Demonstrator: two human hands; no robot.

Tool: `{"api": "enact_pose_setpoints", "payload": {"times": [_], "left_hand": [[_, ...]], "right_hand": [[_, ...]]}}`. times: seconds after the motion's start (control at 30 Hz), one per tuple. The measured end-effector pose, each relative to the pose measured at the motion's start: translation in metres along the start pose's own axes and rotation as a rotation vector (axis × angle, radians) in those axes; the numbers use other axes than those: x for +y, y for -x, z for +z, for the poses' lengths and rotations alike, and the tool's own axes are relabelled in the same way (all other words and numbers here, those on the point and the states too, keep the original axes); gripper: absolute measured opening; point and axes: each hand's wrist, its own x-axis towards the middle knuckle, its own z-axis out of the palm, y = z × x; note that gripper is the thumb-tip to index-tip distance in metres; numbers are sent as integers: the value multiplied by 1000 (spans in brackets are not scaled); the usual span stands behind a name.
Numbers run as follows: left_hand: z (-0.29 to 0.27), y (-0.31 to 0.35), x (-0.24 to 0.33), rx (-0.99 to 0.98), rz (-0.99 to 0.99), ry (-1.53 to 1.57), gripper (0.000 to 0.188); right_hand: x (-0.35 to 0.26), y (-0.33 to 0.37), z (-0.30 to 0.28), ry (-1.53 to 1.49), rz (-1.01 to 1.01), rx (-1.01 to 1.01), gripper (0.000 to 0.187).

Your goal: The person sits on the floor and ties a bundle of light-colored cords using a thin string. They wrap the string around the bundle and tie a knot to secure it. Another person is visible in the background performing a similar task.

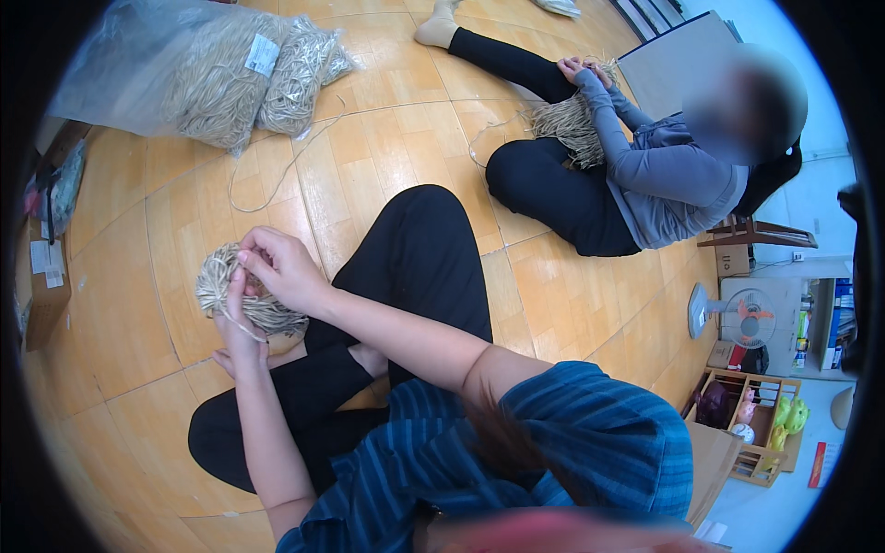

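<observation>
A rounded bundle of straw-coloured cord [218,276] sits in front of my crossed legs, at the left of the view. My left hand [241,324] holds it from the near side with fingers pointing up, and a single strand crosses the palm. From the right, my right hand [281,267] reaches over the bundle. Its thumb and forefinger are pinched together beside the left fingertips, apparently on the cord. The bundle's lower side and part of its middle are hidden behind my hands.
Clear plastic bags of cord hanks [217,88] lie at the upper left. One loose strand [293,169] trails over the wooden floor. Another person [664,166] sits at the upper right, holding more cord [567,129]. A fan [747,318], shelf toys and a cardboard box [46,286] stand around.
</observation>
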Motion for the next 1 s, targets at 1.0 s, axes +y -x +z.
{"api": "enact_pose_setpoints", "payload": {"times": [1.0], "left_hand": [[13, 3, 4, -31, 309, -280, 30]], "right_hand": [[-16, -13, 5, -686, 401, -28, 11]]}}
